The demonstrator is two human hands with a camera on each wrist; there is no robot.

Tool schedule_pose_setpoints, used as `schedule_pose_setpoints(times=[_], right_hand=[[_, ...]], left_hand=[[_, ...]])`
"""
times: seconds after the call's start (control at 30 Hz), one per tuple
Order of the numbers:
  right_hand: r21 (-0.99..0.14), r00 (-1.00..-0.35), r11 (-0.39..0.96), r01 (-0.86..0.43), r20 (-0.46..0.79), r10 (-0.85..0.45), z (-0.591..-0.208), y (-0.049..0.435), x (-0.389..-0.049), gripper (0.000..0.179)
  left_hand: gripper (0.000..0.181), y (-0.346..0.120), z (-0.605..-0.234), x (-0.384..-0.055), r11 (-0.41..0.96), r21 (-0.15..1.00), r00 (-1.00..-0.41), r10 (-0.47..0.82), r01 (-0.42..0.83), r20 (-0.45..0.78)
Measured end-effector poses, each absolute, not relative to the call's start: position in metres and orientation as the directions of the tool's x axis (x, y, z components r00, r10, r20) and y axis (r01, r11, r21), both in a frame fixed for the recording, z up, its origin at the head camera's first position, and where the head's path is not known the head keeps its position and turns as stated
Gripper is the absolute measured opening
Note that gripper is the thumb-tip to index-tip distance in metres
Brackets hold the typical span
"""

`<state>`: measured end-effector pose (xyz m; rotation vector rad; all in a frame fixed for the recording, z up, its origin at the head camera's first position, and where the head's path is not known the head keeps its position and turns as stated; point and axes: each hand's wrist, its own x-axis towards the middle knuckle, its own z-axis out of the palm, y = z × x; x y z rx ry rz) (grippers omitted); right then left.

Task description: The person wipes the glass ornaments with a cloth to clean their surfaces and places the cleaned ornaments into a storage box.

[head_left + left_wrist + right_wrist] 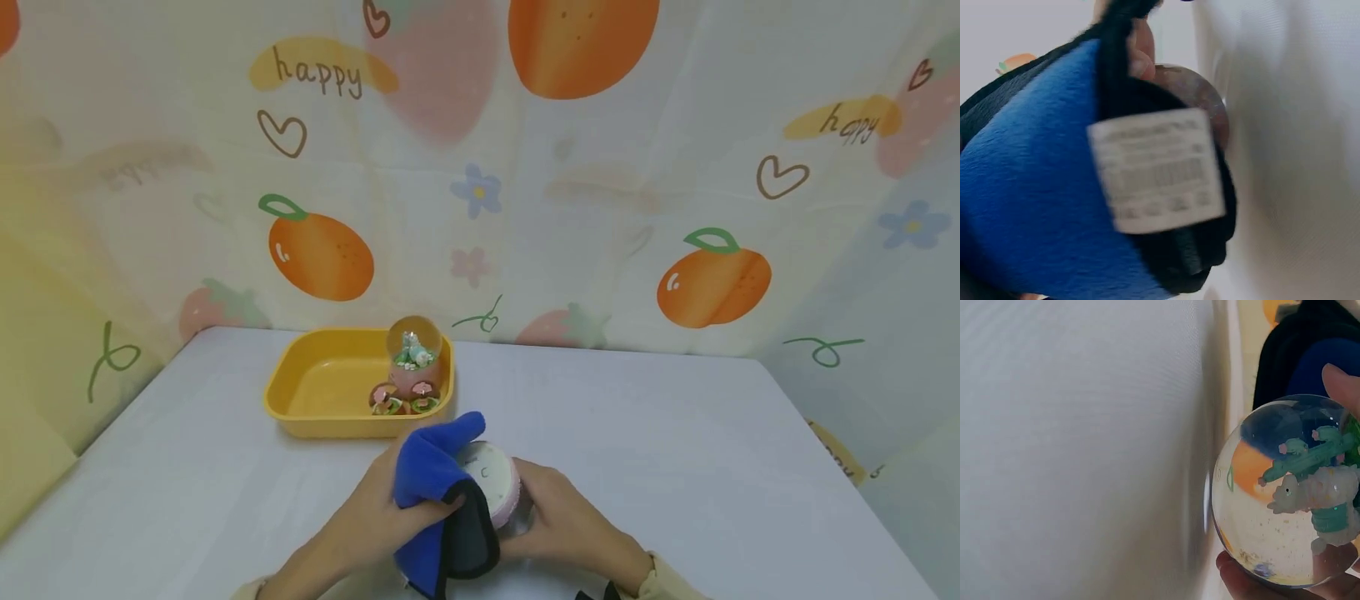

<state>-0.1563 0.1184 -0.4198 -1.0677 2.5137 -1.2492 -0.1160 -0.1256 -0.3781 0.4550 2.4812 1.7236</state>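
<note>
My left hand (367, 512) grips a fuzzy blue cloth (427, 458) with black trim, which lies against the base of a snow globe. In the left wrist view a white label (1157, 172) shows on the cloth. My right hand (566, 512) holds that snow globe (1272, 531) tipped over, its pale round base turned towards the head camera. Through the clear ball, the right wrist view shows a white animal figure (1313, 494) and a green cactus (1304, 459). Part of the base is hidden behind the cloth.
A yellow tray (307, 425) stands behind my left hand on the white table (660, 433). Inside, at its right end, are another snow globe (414, 354) with a pink base and small brown, pink and green ornaments (387, 400). A fruit-printed curtain (585, 233) hangs behind.
</note>
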Motion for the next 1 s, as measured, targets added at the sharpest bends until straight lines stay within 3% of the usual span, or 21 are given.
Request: schedule_pose_setpoints(times=[0.17,0.3,0.53,0.63,0.73,1.0], right_hand=[[-0.626,-0.730,0.468,-0.624,0.251,-0.636,-0.417,0.118,-0.153,0.073],[-0.569,-0.729,0.506,-0.649,0.274,-0.627,-0.413,0.117,-0.150,0.073],[-0.492,-0.679,0.484,-0.724,0.385,-0.625,-0.411,0.118,-0.148,0.072],[-0.475,-0.641,0.443,-0.760,0.438,-0.630,-0.412,0.119,-0.149,0.073],[-0.498,-0.643,0.425,-0.756,0.443,-0.625,-0.411,0.118,-0.149,0.073],[-0.536,-0.691,0.455,-0.711,0.410,-0.596,-0.406,0.119,-0.150,0.073]], left_hand=[[0.081,-0.120,-0.382,-0.114,0.312,0.936,-0.944,0.326,0.165,0.057],[0.082,-0.117,-0.382,-0.113,0.304,0.940,-0.944,0.326,0.157,0.052],[0.060,-0.121,-0.391,-0.115,0.294,0.871,-0.905,0.292,0.393,0.310],[0.049,-0.124,-0.394,-0.117,0.297,0.840,-0.888,0.227,0.455,0.400],[0.045,-0.126,-0.394,-0.119,0.328,0.808,-0.872,0.167,0.490,0.460],[0.045,-0.129,-0.379,-0.117,0.274,0.946,-0.982,0.121,0.174,0.145]])
